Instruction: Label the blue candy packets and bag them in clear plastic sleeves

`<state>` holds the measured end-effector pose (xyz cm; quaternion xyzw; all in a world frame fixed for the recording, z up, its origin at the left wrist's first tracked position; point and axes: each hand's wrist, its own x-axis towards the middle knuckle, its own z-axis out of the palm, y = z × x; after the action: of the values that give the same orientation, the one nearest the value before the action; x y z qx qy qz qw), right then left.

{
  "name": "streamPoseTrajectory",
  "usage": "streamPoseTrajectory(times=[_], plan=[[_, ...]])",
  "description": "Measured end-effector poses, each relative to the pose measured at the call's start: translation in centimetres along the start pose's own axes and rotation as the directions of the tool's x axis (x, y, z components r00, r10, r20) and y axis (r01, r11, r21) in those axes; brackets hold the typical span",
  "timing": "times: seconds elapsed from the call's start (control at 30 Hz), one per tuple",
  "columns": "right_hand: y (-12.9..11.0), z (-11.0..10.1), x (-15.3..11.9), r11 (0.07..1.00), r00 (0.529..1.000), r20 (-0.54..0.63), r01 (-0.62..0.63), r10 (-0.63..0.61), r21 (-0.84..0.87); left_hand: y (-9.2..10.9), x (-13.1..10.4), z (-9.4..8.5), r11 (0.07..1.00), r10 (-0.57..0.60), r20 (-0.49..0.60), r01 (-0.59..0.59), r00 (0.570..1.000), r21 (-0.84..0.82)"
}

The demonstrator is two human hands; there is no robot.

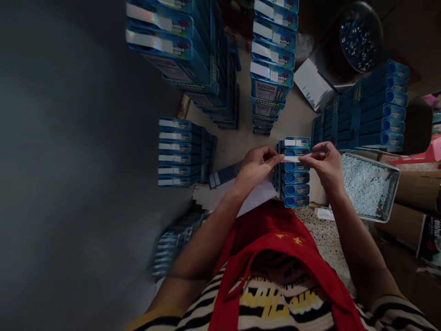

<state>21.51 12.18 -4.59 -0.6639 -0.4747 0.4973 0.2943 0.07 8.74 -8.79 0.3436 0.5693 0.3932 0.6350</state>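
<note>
Blue boxes [296, 178] stand in a short row at the near edge of the worktop [234, 146], the row running away from the person's body, each end face longest from left to right. The left hand [257, 164] and right hand [325, 164] flank its far part, about equally near. Between them, each pinching one end, a white strip [291, 159] spans crosswise over the boxes, parallel to the faces' length; whether it touches them cannot be told

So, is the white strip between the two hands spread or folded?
Spread: the white strip runs straight from the left hand to the right hand, with no fold visible.
</note>
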Motion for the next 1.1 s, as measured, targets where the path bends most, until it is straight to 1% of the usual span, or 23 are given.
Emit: streamPoseTrajectory(times=[0.07, 0.17, 0.27, 0.4, 0.6, 0.7, 0.8, 0.87, 0.93, 1.0, 1.03, 1.07, 1.1], plan=[[0.4, 0.4, -0.1, 1.000, 0.999, -0.051, 0.006, -0.006, -0.012, -0.1, 0.6, -0.2, 0.998, 0.009, -0.021, -0.008, 1.000, 0.062], [0.5, 1.0, 0.2, 0.996, 0.993, -0.091, 0.063, -0.068, -0.059, -0.6, 1.5, -0.1, 0.995, 0.033, -0.052, -0.028, 0.998, 0.096], [0.4, 1.4, 0.7, 0.991, 0.991, -0.094, 0.087, -0.097, -0.104, -1.0, 1.9, 0.0, 0.996, 0.030, -0.065, -0.025, 0.997, 0.083], [0.7, 1.5, 1.0, 0.989, 0.992, -0.069, 0.096, -0.104, -0.110, -1.2, 1.9, 0.0, 0.997, 0.026, -0.070, -0.020, 0.997, 0.080], [1.1, 1.9, 1.0, 0.984, 0.989, -0.072, 0.115, -0.125, -0.135, -1.6, 2.4, -0.1, 0.996, 0.014, -0.041, -0.010, 0.999, 0.089], [1.2, 1.6, 1.0, 0.966, 0.981, -0.101, 0.137, -0.163, -0.221, -2.5, 2.7, 0.6, 0.999, -0.034, -0.028, 0.033, 0.999, -0.021], [1.6, 0.7, 1.3, 0.936, 0.957, -0.199, 0.139, -0.211, -0.324, -4.0, 3.0, 2.3, 0.964, -0.169, -0.044, 0.156, 0.985, -0.213], [2.1, 0.2, 1.9, 0.956, 0.965, -0.217, 0.079, -0.144, -0.283, -5.2, 3.2, 3.7, 0.922, -0.260, -0.072, 0.226, 0.963, -0.314], [2.7, 0.0, 2.6, 0.982, 0.985, -0.166, 0.008, -0.040, -0.187, -6.3, 3.6, 4.8, 0.887, -0.299, -0.075, 0.248, 0.951, -0.388], [3.0, -0.2, 3.2, 0.991, 0.994, -0.112, -0.024, 0.009, -0.134, -7.2, 4.0, 5.0, 0.889, -0.252, -0.067, 0.204, 0.965, -0.409], [3.0, -0.2, 3.4, 0.991, 0.994, -0.105, -0.026, 0.012, -0.133, -7.7, 4.2, 4.5, 0.915, -0.199, -0.075, 0.157, 0.977, -0.370], [2.8, -0.4, 3.4, 0.989, 0.994, -0.110, -0.021, 0.004, -0.147, -8.2, 4.3, 3.5, 0.956, -0.133, -0.098, 0.101, 0.986, -0.275], [2.4, -0.5, 3.2, 0.985, 0.993, -0.121, -0.007, -0.014, -0.175, -8.7, 4.3, 2.1, 0.994, -0.057, -0.129, 0.044, 0.990, -0.101]])
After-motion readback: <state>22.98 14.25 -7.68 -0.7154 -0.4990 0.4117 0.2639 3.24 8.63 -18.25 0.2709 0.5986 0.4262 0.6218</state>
